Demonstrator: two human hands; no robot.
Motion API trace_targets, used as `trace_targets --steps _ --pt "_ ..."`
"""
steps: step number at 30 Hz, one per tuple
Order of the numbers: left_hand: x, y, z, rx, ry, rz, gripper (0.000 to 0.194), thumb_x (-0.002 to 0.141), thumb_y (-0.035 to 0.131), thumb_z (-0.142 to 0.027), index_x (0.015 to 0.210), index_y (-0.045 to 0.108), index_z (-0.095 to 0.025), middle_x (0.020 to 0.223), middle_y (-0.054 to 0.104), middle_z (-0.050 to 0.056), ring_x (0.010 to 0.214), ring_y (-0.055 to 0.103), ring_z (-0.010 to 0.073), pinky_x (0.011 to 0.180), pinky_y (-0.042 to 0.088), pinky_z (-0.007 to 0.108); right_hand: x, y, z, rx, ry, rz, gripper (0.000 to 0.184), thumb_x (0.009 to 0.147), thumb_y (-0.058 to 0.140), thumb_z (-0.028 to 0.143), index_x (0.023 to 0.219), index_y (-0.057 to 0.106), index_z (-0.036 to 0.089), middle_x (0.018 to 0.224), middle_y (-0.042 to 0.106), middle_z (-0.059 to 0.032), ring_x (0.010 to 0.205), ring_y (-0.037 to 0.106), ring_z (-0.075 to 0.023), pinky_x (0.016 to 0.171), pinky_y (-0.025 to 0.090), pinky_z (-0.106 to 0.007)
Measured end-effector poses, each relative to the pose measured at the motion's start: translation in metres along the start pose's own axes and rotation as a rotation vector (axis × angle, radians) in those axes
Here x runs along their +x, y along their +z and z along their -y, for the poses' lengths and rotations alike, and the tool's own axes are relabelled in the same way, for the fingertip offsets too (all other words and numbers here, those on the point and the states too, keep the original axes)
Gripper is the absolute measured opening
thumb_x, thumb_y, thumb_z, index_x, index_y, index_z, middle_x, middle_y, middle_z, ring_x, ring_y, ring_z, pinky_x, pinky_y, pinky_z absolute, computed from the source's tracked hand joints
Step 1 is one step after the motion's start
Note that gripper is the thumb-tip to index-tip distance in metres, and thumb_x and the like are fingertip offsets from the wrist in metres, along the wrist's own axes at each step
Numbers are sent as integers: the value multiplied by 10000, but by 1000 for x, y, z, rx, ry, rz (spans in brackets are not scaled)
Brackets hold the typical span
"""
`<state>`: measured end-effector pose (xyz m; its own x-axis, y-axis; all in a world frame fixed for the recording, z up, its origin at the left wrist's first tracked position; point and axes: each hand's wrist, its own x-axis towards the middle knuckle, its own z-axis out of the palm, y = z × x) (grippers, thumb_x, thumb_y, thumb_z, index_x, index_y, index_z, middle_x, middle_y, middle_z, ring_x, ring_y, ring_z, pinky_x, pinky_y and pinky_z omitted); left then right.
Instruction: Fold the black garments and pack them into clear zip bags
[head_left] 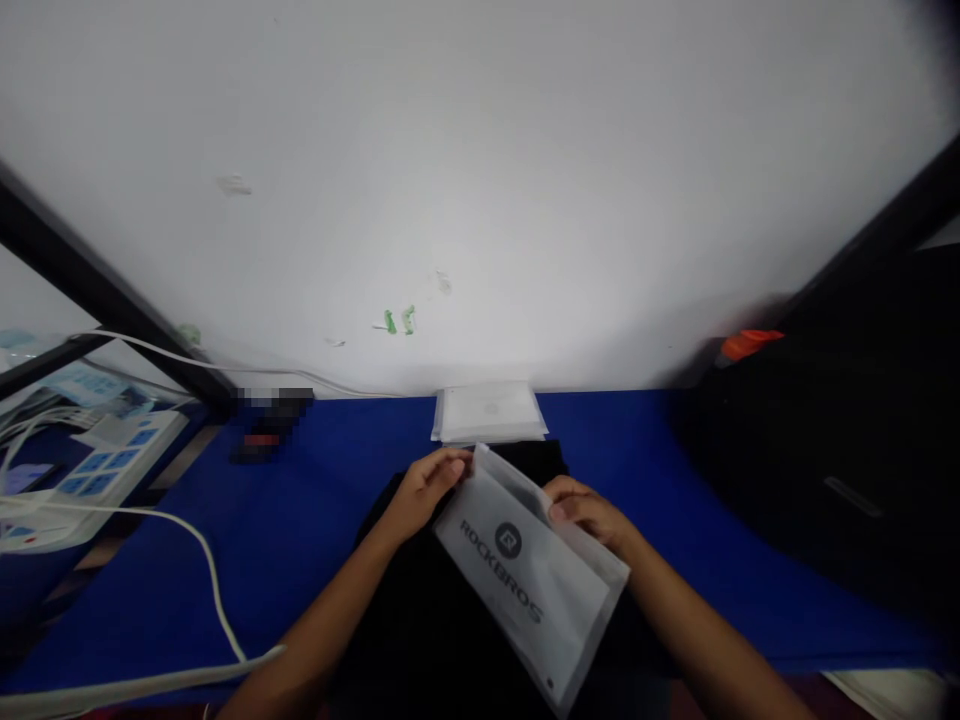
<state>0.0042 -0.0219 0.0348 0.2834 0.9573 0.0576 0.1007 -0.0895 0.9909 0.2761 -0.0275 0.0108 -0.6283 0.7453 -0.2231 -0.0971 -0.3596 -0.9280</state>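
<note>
A frosted plastic pouch [517,570] printed "ROCKBROS" is held tilted in the air, its upper edge slightly parted. My left hand [431,490] has its fingers curled at the pouch's upper left corner. With thumb and fingers, my right hand [589,515] pinches the upper edge near the right side. Beneath the pouch lies black fabric [405,610], partly covered by it and by my forearms. Just beyond, against the wall, rests a small stack of similar white pouches [491,412].
A blue-covered table [300,560] runs along a white wall [480,200]. At left are a power strip [97,470], white cables [210,560] and a pixelated dark item [274,425]. A large black bag [840,440] fills the right side, with something orange [750,343] behind it.
</note>
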Motion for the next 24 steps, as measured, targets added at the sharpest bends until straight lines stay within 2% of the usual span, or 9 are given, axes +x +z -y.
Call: trace_targets --steps 3,5,9,12,14,19,24 --pt "-2 2 -2 40 -95 89 390 863 605 -513 776 645 -134 694 601 1 633 537 124 583 401 209 8 10 3 10 50 228 306 621 726 434 669 681 134 513 541 35 416 391 -73 436 326 -210" --pt "-3 4 -2 2 -139 94 408 846 615 -522 700 588 -142 630 534 -26 565 468 98 530 354 196 12 16 10 -86 10 261 340 686 724 460 649 633 134 564 524 36 484 406 -74 494 339 -210" --pt "-6 12 3 15 -167 212 395 847 608 -510 699 550 -149 629 484 -39 552 405 84 512 319 188 21 27 16 -354 -136 91 410 844 627 509 657 538 154 612 460 51 572 395 -81 558 326 -210" --pt "-8 21 9 101 -130 305 397 873 568 -502 694 533 -150 634 450 -42 569 376 87 521 303 189 29 35 8 -497 -206 -23 413 905 539 539 744 558 159 667 485 39 621 424 -100 588 342 -221" --pt "-10 25 10 135 -108 317 398 881 552 -497 684 514 -154 633 431 -44 572 362 88 520 294 191 32 39 3 -565 -237 -52 420 926 504 540 759 566 160 684 489 32 635 429 -105 587 338 -224" --pt "-9 18 5 118 -111 227 387 877 549 -499 695 517 -159 635 453 -37 563 382 90 516 301 193 33 36 2 -501 -235 -18 452 927 498 552 705 535 160 654 445 43 610 396 -95 572 324 -223" --pt "2 -13 3 32 -167 -30 404 815 604 -546 712 531 -162 598 470 -43 517 398 89 480 303 190 18 16 20 -453 -144 81 451 881 580 543 656 523 157 607 441 57 563 404 -79 527 319 -205"
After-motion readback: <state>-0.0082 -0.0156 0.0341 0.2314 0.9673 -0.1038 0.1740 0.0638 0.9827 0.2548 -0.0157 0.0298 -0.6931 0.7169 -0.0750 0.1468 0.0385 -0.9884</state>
